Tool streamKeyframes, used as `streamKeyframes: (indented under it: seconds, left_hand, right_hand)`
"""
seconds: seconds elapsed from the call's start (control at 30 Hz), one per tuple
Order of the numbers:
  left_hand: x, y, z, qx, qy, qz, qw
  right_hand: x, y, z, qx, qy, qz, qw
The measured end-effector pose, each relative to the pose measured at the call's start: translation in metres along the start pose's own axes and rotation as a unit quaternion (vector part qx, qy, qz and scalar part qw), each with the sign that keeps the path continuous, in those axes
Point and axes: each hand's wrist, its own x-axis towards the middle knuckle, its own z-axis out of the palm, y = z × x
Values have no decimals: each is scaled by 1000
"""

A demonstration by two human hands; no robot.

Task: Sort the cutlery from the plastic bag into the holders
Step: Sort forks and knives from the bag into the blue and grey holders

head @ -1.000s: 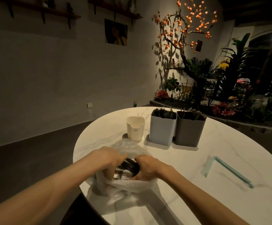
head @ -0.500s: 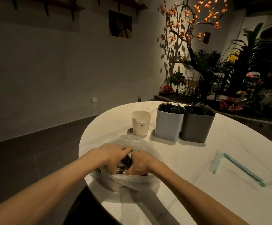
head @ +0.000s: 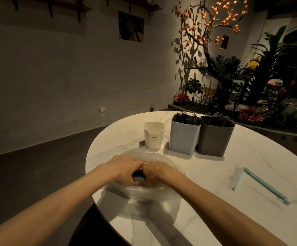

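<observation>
Near the table (head: 206, 174) edge, left hand (head: 124, 168) and right hand (head: 155, 172) touching, fingers clamped on plastic bag (head: 144, 194)

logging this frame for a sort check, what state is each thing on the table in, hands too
plastic bag: on the table, mouth gripped by both hands, dark cutlery inside
left hand: curled on the bag's edge
right hand: curled on the bag's edge
white holder: upright, looks empty
light blue holder: upright, holds forks
grey holder: upright, holds cutlery
teal bag clip: lying open
</observation>
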Motion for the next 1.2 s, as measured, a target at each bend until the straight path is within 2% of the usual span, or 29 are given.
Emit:
streamKeyframes:
  seconds: [0.17, 0.3, 0.47, 0.5, 0.57, 0.63, 0.7, 0.8, 0.9, 1.0, 1.1, 1.2]
  left_hand:
    - [-1, 4, -8, 28, 52, -31, 998]
    - [-3, 6, -14, 50, 73, -43, 995]
    - [3, 15, -32, 20, 181, -32, 983]
    - [5, 17, -35, -8, 188, -20, 982]
    - [10, 15, -35, -146, 158, 0, 977]
    - [15, 12, -29, -286, 112, 16, 952]
    - [17, 15, -23, -346, 90, 19, 934]
    - [20, 19, -22, -414, 103, 22, 904]
    - [19, 17, -27, -513, 95, 10, 853]
    - [18, 22, -35, -640, 55, 6, 766]
    - [20, 42, -47, -714, 26, 25, 699]
    - [31, 71, -50, -776, -23, 70, 626]
  right_hand:
    - [-17, 11, -31, -75, 16, -41, 996]
    - [-30, 22, -48, -89, 30, -53, 994]
    - [-43, 27, -51, -121, 106, -70, 984]
    - [-45, 28, -51, -130, 122, -77, 981]
    - [-51, 32, -54, -138, 156, -90, 974]
    - [-58, 37, -59, -136, 188, -103, 967]
    - [-62, 45, -66, -140, 221, -107, 959]
    - [-70, 68, -77, -117, 286, -83, 947]
    - [-79, 102, -81, -5, 342, -30, 939]
    - [-87, 128, -79, 218, 371, -3, 903]
    - [-90, 137, -69, 454, 302, -10, 839]
    - [-93, 136, -49, 608, 265, -32, 748]
